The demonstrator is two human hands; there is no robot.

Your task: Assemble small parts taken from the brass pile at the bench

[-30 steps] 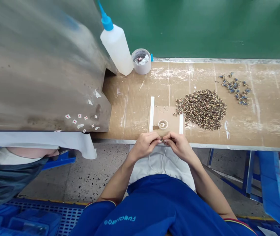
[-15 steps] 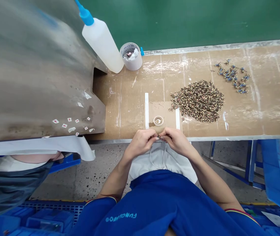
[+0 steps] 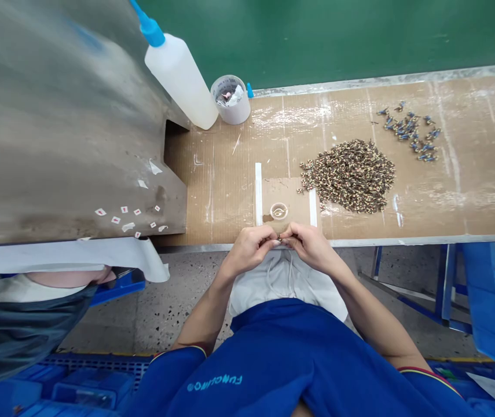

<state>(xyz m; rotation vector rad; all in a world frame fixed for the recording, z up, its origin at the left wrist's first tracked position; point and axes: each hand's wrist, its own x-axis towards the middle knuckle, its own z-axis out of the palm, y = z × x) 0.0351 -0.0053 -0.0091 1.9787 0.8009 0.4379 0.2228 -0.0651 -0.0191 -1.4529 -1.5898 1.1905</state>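
My left hand (image 3: 249,250) and right hand (image 3: 312,248) are together just over the near edge of the tabletop (image 3: 459,214), with the fingers of both closed on a small part (image 3: 280,237). It is too small and too covered by my fingers for me to make out its shape. Straight ahead of my hands lies a cardboard patch (image 3: 288,197) between two white tape strips (image 3: 258,194), and a small ring (image 3: 279,211) sits on it. To the right of the patch, almost touching it, is a large heap of speckled brown parts (image 3: 347,176). Beyond that, toward the far right of the tabletop, lies a much smaller, looser group of blue-tipped parts (image 3: 410,133). As things lie, the brown heap is by far the bigger lot, and the blue-tipped group is only a scattering, though I cannot tell from this view whether one comes from the other. Near the far edge stand a glue bottle (image 3: 178,72) with a blue nozzle and a tape roll (image 3: 230,99) holding scraps. On the metal sheet (image 3: 56,116) to my left are small labels (image 3: 128,215).
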